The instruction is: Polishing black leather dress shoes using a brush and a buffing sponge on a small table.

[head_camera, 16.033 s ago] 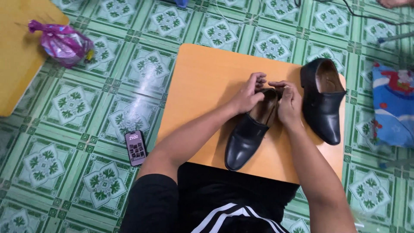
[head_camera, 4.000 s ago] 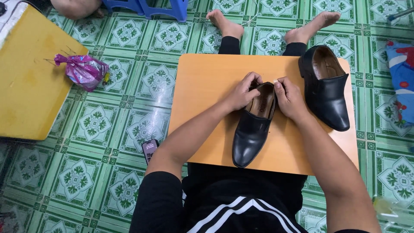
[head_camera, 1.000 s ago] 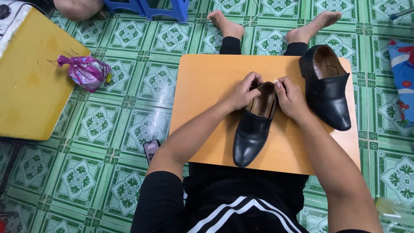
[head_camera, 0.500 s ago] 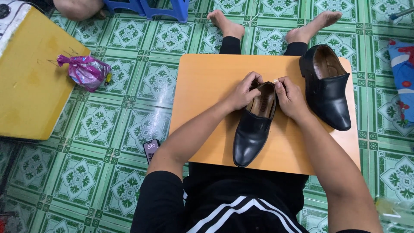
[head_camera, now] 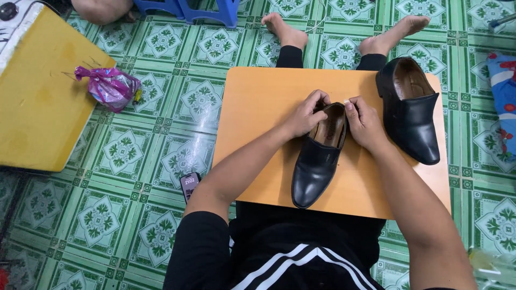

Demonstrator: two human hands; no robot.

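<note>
Far left, on the floor (head_camera: 161, 161) of glossy green patterned tiles: a flat yellow board (head_camera: 43, 107), matte, with a scuffed face. Just off its right edge, a crinkled purple foil bag (head_camera: 109, 86), knotted at the top. Further right, lying flat on the tiles near the left elbow, a small dark phone (head_camera: 189, 185) with a lit screen. At the top, legs of a blue plastic stool (head_camera: 201, 8).

Over the lap, a low desk (head_camera: 258, 107) with a smooth, rounded-corner top of orange-tan wood. Near the middle of the desk, slightly toward the front edge: a black loafer (head_camera: 314, 166), smooth polished leather, rounded toe pointing at the front edge, tan lining showing inside the opening. Left hand (head_camera: 303, 115) curled over the heel's left rim, grip pressed together on the collar. Right hand (head_camera: 365, 126) against the heel's right rim, grip pinching the collar edge, thumb and forefinger close together; something small and pale at the fingertips, too small to tell.

At the right edge of the desk, apart from the hands, a second loafer (head_camera: 416, 115), same glossy black leather, standing upright, dark brown inside, toe angled to the front right corner.

Beyond the back edge, two bare feet on the tiles. Far right, a blue printed cloth (head_camera: 505, 107).
</note>
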